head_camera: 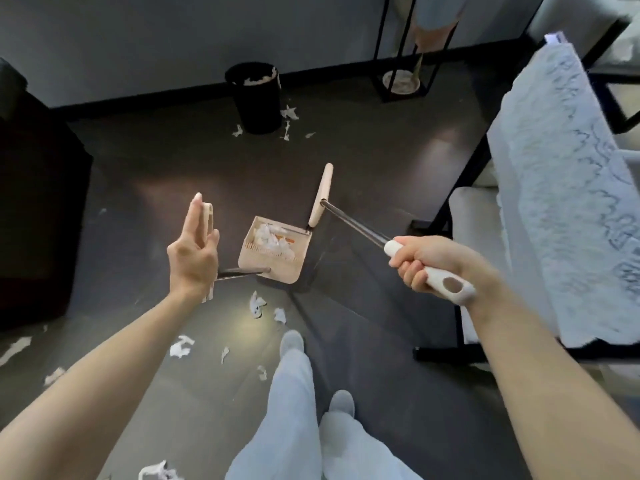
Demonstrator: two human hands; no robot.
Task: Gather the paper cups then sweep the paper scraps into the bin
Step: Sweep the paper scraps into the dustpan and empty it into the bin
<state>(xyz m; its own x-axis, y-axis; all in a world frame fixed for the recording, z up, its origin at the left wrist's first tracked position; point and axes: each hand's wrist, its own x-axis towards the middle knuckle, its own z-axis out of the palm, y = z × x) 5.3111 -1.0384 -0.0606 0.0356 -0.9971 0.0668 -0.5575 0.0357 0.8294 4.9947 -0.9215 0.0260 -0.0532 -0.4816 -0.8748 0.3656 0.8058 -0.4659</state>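
My left hand (192, 252) holds the beige dustpan's upright handle (208, 216) between thumb and palm, fingers stretched up. The dustpan (273, 252) hangs tilted just above the dark floor and carries a heap of white paper scraps (273, 240). My right hand (427, 263) grips the white handle of the broom; its metal shaft runs up-left to the beige broom head (323, 195), which stands beside the pan's far corner. The black bin (258, 98) stands by the far wall with paper inside. Loose scraps lie around the bin (289, 114) and near my feet (256, 304).
A dark cabinet (34, 202) fills the left side. A chair draped with a white lace cloth (561, 188) stands on the right. A black metal stand (401, 81) is at the back wall. My legs and slippers (292, 341) are at the bottom centre.
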